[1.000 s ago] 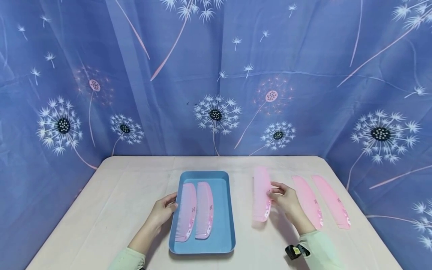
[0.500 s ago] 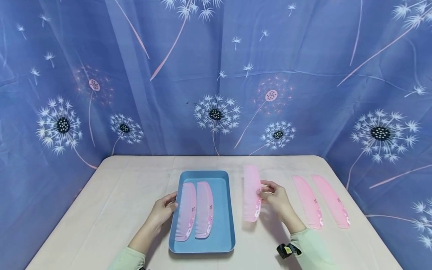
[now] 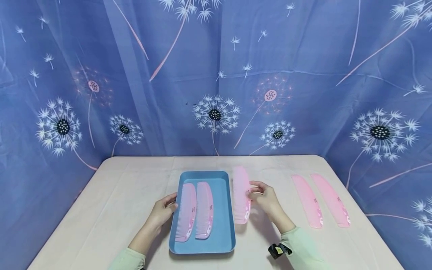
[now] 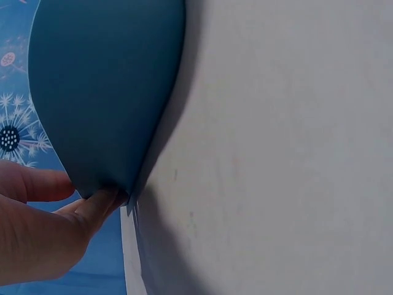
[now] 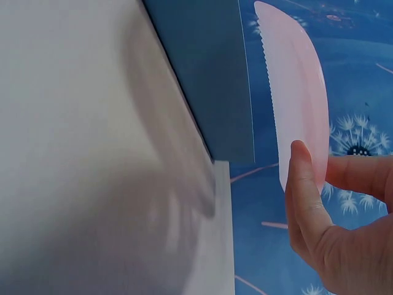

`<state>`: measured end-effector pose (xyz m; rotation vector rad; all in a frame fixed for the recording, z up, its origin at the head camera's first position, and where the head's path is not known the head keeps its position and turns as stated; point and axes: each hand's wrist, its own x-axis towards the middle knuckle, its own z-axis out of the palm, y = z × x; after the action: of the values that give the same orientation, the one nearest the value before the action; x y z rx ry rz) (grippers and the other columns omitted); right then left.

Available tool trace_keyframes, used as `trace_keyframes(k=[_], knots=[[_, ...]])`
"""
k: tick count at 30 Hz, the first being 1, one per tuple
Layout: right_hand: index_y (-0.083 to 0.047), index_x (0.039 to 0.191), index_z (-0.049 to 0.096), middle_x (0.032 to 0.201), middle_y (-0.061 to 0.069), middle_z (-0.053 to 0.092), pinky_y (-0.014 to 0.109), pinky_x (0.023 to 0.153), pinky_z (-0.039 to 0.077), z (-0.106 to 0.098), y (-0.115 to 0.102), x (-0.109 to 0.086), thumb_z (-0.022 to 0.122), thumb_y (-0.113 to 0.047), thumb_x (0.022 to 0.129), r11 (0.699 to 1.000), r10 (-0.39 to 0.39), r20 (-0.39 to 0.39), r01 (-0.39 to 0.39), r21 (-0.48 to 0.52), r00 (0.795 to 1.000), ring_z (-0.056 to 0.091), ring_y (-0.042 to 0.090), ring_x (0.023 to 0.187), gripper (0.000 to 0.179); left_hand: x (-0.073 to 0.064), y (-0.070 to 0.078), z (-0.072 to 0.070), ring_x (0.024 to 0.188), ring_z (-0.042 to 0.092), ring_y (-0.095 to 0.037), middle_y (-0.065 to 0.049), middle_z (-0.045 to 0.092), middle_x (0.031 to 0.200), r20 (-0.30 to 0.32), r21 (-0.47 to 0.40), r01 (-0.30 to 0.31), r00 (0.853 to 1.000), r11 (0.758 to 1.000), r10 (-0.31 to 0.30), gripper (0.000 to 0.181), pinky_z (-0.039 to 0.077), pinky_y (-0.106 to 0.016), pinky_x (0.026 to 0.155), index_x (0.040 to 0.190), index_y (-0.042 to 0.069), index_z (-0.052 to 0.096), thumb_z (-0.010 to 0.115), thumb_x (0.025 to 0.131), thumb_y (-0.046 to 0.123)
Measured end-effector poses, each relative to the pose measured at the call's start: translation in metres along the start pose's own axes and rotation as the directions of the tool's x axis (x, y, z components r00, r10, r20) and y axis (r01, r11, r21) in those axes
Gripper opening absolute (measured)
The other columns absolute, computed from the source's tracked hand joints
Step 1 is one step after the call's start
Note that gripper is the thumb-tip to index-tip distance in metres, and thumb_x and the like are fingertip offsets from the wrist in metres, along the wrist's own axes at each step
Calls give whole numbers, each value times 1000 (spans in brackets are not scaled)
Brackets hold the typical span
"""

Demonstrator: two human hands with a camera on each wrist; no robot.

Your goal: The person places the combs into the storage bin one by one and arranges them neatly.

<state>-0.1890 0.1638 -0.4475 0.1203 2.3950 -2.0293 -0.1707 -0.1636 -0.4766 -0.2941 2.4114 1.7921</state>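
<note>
Left hand (image 3: 162, 211): left of lower centre, pinching blue tray (image 3: 221, 221) by its left rim; a tug could skew it.
Tray combs (image 3: 204, 210): lower centre, in tray's left part; a jolt could slide them.
Held comb (image 3: 241, 197): raised, just beside tray's right rim; teeth might snag if carried low, I'd say.
Right hand (image 3: 267, 197): lower centre-right, pinching held comb's back; slack pinch could drop it.
Outer combs (image 3: 331, 200): lower right; a wide elbow could nudge them.

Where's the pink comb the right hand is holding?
In the head view, the pink comb is just right of the blue tray, held above the table by the right hand; two more combs lie farther right.
</note>
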Motion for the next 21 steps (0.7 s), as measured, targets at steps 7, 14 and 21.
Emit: trace_keyframes(k=[7,14,21], knots=[[12,124,53,93,18,61,28,64,60,13,-4,-1,61,11,80,999,-1,28,0,46,1000,62,13,72,45,1,-1,0,131,41,-44,-27,45,140,4,3,-3,1000,1000,3,47,40,-50,106,139,-3,45,49,92,-1],[13,124,53,92,19,60,29,62,60,24,-3,-3,62,10,80,998,-4,53,1,60,999,61,14,69,45,0,-1,-1,131,40,-44,-27,45,141,7,9,-2,1000,1000,2,47,40,-50,106,139,-3,44,49,92,0],[13,121,54,88,18,60,30,60,60,32,-1,-4,62,12,79,998,-13,68,9,67,998,61,14,67,42,0,-2,0,131,41,-44,-27,45,141,5,1,1,1000,1000,-1,47,40,-50,106,139,-5,44,49,92,-1]])
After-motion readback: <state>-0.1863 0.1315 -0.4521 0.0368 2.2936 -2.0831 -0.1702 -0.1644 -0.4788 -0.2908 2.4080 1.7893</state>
